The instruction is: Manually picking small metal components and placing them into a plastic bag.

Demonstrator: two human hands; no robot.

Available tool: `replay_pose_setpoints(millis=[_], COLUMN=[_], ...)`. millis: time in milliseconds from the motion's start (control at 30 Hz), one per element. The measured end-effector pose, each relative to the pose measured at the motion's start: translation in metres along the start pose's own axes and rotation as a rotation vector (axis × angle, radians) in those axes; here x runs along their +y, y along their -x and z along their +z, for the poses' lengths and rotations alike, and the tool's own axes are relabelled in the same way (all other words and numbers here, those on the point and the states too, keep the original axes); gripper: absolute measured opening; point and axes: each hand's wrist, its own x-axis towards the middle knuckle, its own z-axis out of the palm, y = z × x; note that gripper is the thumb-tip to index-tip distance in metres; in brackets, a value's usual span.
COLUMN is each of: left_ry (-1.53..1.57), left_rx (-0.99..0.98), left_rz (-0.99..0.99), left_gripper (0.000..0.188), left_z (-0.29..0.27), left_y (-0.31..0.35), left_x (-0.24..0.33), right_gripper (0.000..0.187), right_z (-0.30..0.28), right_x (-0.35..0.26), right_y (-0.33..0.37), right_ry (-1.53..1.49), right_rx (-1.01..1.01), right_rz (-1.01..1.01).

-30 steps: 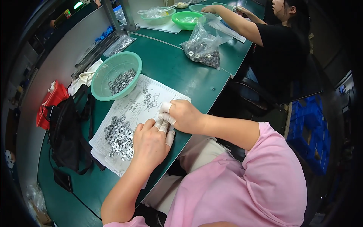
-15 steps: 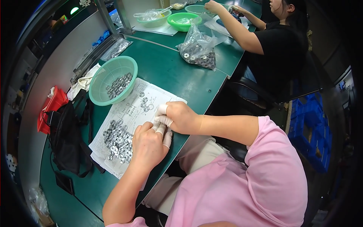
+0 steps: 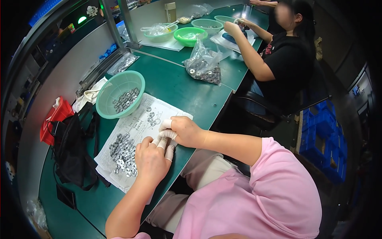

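My left hand and my right hand meet over the right edge of the printed paper sheets, both with white finger cots on several fingers. Their fingertips press together, and anything between them is hidden. Left of my left hand spreads a pile of small round metal discs with holes in the middle. A few more discs lie on the paper just beyond my hands. At the paper's far left corner stands a pale green plastic basket with more discs inside.
A clear bag of discs rests farther along the green table. Beyond it are a bright green bowl and a co-worker's arm. A black bag and a red container lie at the left; blue crates stand at the right.
My view has shifted a little, so the table's things appear slightly lower. My hands stay together over the paper, with only small finger movement. The co-worker's arms have moved slightly.
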Motion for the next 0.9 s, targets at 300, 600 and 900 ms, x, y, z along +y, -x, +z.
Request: replay_pose_setpoints(millis=[300, 600, 900], left_ry=[0.0, 0.011, 0.007], left_rx=[0.002, -0.022, -0.037], left_rz=[-0.001, -0.008, -0.012], left_gripper=[0.028, 0.031, 0.031], left_z=[0.004, 0.001, 0.0006], left_y=[0.005, 0.0052, 0.0055], left_x=[-0.0007, 0.0, 0.0007], right_gripper=[0.013, 0.016, 0.017], right_z=[0.0052, -0.0011, 0.0005], right_x=[0.0033, -0.0039, 0.0008], right_y=[-0.0009, -0.0026, -0.0017], right_ry=[-0.02, -0.065, -0.077], right_rx=[0.012, -0.071, -0.061], right_rz=[0.034, 0.13, 0.132])
